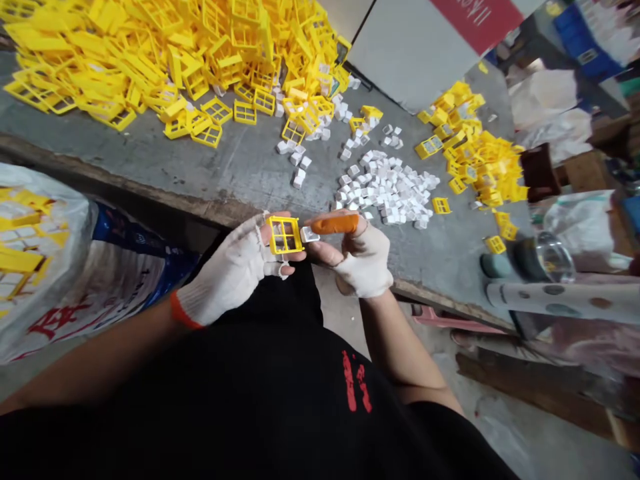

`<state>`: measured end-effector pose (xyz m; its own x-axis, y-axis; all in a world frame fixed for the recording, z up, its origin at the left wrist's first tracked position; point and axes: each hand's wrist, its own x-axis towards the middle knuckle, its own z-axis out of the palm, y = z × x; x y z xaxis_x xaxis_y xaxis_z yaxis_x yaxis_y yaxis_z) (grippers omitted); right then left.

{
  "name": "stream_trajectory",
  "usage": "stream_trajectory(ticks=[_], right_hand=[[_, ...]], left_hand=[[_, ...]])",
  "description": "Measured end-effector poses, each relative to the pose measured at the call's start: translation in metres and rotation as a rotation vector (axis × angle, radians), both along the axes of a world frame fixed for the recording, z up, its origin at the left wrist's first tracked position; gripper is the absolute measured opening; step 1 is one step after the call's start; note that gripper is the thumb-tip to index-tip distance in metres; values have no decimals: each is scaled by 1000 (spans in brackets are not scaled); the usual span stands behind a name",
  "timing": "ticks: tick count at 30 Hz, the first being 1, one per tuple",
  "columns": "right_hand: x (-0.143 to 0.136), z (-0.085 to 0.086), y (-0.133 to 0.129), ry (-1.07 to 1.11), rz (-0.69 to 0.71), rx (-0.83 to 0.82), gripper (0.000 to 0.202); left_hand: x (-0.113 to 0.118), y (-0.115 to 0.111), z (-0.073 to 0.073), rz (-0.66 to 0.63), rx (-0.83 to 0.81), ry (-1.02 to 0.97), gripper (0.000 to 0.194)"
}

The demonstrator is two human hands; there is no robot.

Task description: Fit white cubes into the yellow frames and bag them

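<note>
In the head view my left hand [240, 259], in a white glove with bare fingertips, holds a yellow frame with square openings [285, 235]. A small white square piece [310, 234] is pinched between the thumb and forefinger of my right hand [355, 250], just right of the frame. An orange cover wraps the right forefinger. Beyond my hands a heap of white pieces [387, 187] lies on the grey table [240, 177]. A large pile of yellow frames [200, 53] spreads over the table's far left.
More yellow parts [480, 150] are heaped on the right of the table, near a glass jar [553, 259]. At the left stands an open sack [65, 280] with yellow parts inside. A large pale box [410, 50] stands at the back.
</note>
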<state>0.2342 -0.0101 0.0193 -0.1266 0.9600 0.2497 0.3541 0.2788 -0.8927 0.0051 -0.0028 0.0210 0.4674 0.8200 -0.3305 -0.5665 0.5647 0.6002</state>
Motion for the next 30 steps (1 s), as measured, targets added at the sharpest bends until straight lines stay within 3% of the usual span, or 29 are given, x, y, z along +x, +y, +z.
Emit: stream_trajectory(ticks=[4,8,10,13,15,19,24,27,30], right_hand=[[-5,7,-9,-142,32,317,11],[-9,5,-13,-260,78,544,13],[-10,2,-17,-309,91,571,14],[-5,-2,-16,-388,126,482,22],[5,-5,-3,-417,77,404,25],[24,-9,61,-623,-161,221,28],[14,-8,139,-977,9,87,52],[5,-6,157,-1063,97,5,45],[8,-8,154,-978,84,-32,33]], left_hand=[[1,-5,0,7,3,-9,46],[3,-8,1,17,-12,-18,39],[3,-8,-1,26,-35,-15,38],[0,-5,-7,41,-77,8,38],[-3,-3,-11,54,-92,40,38],[-11,3,-16,106,-92,93,38],[-19,6,-20,127,-88,108,45],[-23,6,-21,132,-92,89,47],[-25,6,-20,122,-113,96,52]])
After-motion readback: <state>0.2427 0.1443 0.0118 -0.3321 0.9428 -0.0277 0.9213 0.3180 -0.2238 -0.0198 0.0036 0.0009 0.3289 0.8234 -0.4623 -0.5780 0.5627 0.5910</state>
